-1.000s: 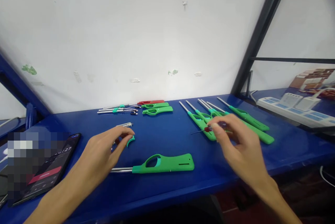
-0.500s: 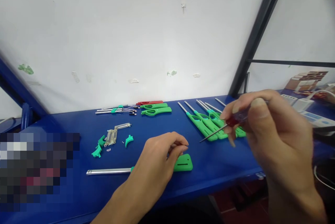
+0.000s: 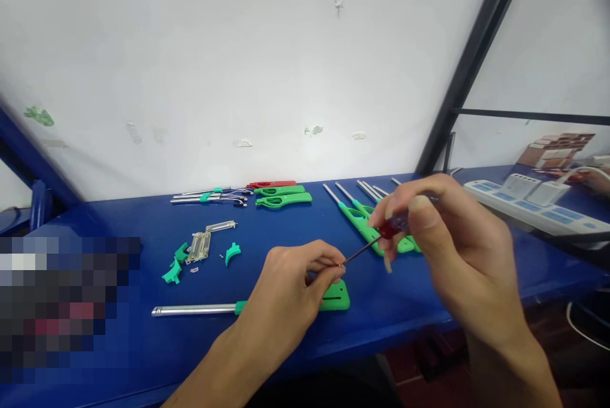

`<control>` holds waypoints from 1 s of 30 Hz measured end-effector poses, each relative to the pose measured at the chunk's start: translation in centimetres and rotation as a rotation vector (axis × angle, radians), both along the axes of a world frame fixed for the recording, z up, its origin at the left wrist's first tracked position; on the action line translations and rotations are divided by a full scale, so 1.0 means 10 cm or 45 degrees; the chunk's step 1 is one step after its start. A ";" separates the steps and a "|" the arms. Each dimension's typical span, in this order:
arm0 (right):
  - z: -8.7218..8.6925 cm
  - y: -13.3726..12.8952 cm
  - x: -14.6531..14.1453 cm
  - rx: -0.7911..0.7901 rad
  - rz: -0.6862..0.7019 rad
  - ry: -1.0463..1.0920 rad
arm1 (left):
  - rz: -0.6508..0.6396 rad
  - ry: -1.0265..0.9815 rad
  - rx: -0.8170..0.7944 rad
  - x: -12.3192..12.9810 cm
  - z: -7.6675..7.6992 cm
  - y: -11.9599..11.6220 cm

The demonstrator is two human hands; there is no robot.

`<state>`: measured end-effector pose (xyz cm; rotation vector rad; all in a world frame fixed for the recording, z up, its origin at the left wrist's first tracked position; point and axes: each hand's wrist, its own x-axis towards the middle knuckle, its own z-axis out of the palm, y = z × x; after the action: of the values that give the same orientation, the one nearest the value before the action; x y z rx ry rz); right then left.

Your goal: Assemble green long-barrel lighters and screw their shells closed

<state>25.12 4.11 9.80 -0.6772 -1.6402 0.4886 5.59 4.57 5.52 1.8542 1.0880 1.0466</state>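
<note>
My right hand (image 3: 448, 236) is closed round the red and clear handle of a screwdriver (image 3: 391, 227), whose thin shaft points down to the left. The shaft's tip meets the pinched fingertips of my left hand (image 3: 295, 284); whatever they hold is too small to make out. Beneath my left hand lies a green lighter (image 3: 337, 297) with a long silver tube (image 3: 195, 311) pointing left; the hand hides its middle. Several more green lighters (image 3: 355, 220) with silver tubes lie partly behind my right hand.
Teal triggers (image 3: 233, 253), clear fuel tanks (image 3: 199, 246) and small bits lie at the left. Silver tubes with wires (image 3: 210, 197), green casings (image 3: 284, 200) and a red casing (image 3: 272, 185) are along the wall. A power strip (image 3: 534, 201) stands at the right.
My right hand has moved left and brought the screwdriver's tip to the fingertips of my left hand. My left hand has stayed nearly still over the lighter.
</note>
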 end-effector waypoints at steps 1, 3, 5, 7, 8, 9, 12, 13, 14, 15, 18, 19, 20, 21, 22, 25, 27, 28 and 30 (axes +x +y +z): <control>0.00 -0.01 0.00 -0.008 0.004 0.003 | -0.005 -0.005 -0.005 0.00 0.00 0.00; 0.00 -0.01 -0.01 -0.022 0.017 0.004 | -0.019 -0.006 -0.006 0.00 0.00 -0.01; -0.01 -0.01 -0.01 -0.024 0.034 0.010 | -0.027 0.002 0.000 -0.01 0.00 -0.02; -0.02 0.00 -0.01 -0.024 0.050 0.010 | -0.023 0.016 0.012 -0.01 0.01 -0.03; -0.02 0.01 -0.01 -0.024 0.057 0.008 | -0.022 0.022 0.016 -0.01 0.01 -0.03; -0.02 0.01 -0.01 -0.027 0.062 0.005 | -0.020 0.030 0.019 -0.01 0.02 -0.03; 0.00 0.01 0.00 -0.060 0.072 -0.007 | -0.015 0.065 0.031 0.00 0.02 -0.04; 0.01 0.01 0.00 -0.077 0.075 -0.010 | -0.012 0.075 0.037 0.00 0.02 -0.03; 0.02 0.01 0.01 -0.095 0.077 -0.015 | -0.012 0.085 0.044 0.00 0.02 -0.03; 0.02 0.01 0.01 -0.110 0.083 -0.024 | -0.015 0.093 0.054 0.01 0.02 -0.03; 0.01 0.03 0.04 -0.130 0.115 -0.059 | -0.026 0.112 0.093 0.04 0.01 -0.04; 0.01 0.04 0.04 -0.134 0.130 -0.069 | -0.024 0.117 0.105 0.05 0.01 -0.04; 0.00 0.04 0.05 -0.136 0.147 -0.076 | -0.020 0.123 0.113 0.05 0.01 -0.05; -0.01 0.05 0.06 -0.138 0.163 -0.081 | -0.012 0.127 0.119 0.06 0.01 -0.05; -0.01 0.05 0.07 -0.141 0.173 -0.085 | -0.006 0.131 0.121 0.06 0.02 -0.06; -0.01 0.04 0.08 -0.141 0.174 -0.106 | 0.001 0.160 0.127 0.07 0.02 -0.06; 0.00 0.04 0.08 -0.130 0.149 -0.131 | -0.003 0.205 0.132 0.07 0.01 -0.06; 0.01 0.04 0.07 -0.121 0.135 -0.147 | -0.003 0.233 0.134 0.07 0.01 -0.05; 0.02 0.05 0.06 -0.115 0.120 -0.188 | 0.001 0.278 0.139 0.07 0.01 -0.05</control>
<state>25.70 4.60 9.97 -0.7194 -1.8037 0.5954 6.33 4.05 5.58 2.0938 1.1765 0.9358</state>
